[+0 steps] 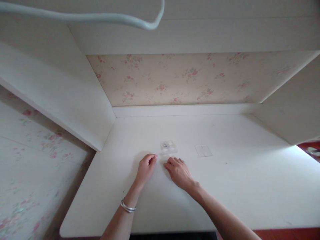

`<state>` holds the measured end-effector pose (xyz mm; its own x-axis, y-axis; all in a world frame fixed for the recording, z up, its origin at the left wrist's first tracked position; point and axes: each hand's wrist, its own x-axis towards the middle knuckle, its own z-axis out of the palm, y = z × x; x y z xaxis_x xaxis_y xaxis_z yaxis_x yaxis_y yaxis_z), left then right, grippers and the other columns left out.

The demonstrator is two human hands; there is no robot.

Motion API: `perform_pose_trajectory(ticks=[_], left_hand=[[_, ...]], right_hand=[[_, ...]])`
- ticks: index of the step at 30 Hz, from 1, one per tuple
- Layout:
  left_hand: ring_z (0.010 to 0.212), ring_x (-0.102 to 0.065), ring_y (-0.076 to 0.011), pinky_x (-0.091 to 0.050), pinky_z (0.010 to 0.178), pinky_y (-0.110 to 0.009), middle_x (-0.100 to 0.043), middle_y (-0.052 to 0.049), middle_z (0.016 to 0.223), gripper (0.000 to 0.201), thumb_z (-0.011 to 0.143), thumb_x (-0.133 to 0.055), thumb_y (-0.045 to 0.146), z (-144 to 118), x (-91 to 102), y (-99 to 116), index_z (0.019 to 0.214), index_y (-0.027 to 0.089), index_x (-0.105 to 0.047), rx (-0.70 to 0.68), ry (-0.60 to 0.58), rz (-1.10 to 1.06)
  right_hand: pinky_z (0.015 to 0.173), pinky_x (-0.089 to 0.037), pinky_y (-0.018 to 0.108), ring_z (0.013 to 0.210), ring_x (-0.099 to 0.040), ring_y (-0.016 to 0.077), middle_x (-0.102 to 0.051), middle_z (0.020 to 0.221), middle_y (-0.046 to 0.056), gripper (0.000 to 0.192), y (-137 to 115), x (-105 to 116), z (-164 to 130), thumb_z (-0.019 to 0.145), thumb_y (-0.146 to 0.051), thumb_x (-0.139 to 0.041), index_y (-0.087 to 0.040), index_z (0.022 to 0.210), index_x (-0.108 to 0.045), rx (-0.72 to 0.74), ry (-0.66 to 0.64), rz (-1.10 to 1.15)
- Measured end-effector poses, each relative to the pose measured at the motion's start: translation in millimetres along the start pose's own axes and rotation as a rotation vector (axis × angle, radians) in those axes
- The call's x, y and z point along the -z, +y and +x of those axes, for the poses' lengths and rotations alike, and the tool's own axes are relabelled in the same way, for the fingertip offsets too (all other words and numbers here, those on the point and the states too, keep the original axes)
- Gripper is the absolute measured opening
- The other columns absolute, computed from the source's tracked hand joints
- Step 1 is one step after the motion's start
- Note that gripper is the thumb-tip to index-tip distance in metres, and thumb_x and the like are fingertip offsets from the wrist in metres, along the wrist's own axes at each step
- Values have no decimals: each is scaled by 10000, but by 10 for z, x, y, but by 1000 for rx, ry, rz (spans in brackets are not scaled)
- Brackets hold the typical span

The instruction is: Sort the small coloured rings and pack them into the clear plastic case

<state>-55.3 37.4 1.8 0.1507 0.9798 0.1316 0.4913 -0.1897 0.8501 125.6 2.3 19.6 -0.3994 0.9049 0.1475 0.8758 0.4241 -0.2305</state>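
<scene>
My left hand [147,168] is closed in a pinch just above the white desk; whatever is between its fingertips is too small or hidden to make out. Close beside it, my right hand [178,170] has its fingers bent down and pressed together near the desk surface, and anything under them is hidden. A small clear plastic box [168,147] with little grey metallic bits inside lies just beyond both hands, apart from them. To its right a flat clear plastic square [203,151], perhaps a lid, lies on the desk.
The white desk [240,193] has a raised back strip [185,110] and side panels [75,86] at left and right. A pale tube-like bar [100,17] crosses overhead. Tiny dark specks [226,163] lie on the desk. Flowered wallpaper [162,76] covers the wall behind.
</scene>
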Motion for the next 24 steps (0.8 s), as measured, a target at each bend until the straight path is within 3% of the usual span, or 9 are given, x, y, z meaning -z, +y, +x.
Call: perform_pose_trajectory(ticks=[7, 13, 21, 24], left_hand=[[775, -573, -137, -446, 710, -249, -616, -33, 852, 271, 925, -384, 307, -98, -16, 95, 905, 204, -634, -122, -118, 133], [832, -567, -142, -415, 770, -272, -606, -17, 916, 201, 898, -456, 264, -173, -27, 101, 964, 249, -646, -252, -243, 370], [836, -558, -148, -389, 766, -292, -603, -18, 909, 181, 879, -498, 269, -192, -44, 75, 942, 267, -668, -259, -258, 437], [852, -554, -151, -384, 787, -297, -605, -16, 929, 162, 880, -504, 277, -186, -38, 71, 930, 250, -656, -266, -267, 422]], right_hand=[[724, -403, 256, 795, -540, 143, -594, 860, 31, 232, 152, 61, 124, 922, -258, -424, -224, 889, -652, -110, 166, 242], [723, -420, 256, 786, -556, 145, -594, 855, 45, 253, 350, 143, 456, 914, -294, -436, -216, 901, -676, -155, 307, 213], [730, -398, 263, 805, -563, 150, -616, 861, 36, 228, 484, 65, 693, 890, -257, -468, -237, 840, -690, -156, 167, 37], [726, -405, 253, 795, -565, 140, -611, 855, 32, 241, 538, 68, 636, 893, -272, -455, -234, 854, -689, -178, 220, 87]])
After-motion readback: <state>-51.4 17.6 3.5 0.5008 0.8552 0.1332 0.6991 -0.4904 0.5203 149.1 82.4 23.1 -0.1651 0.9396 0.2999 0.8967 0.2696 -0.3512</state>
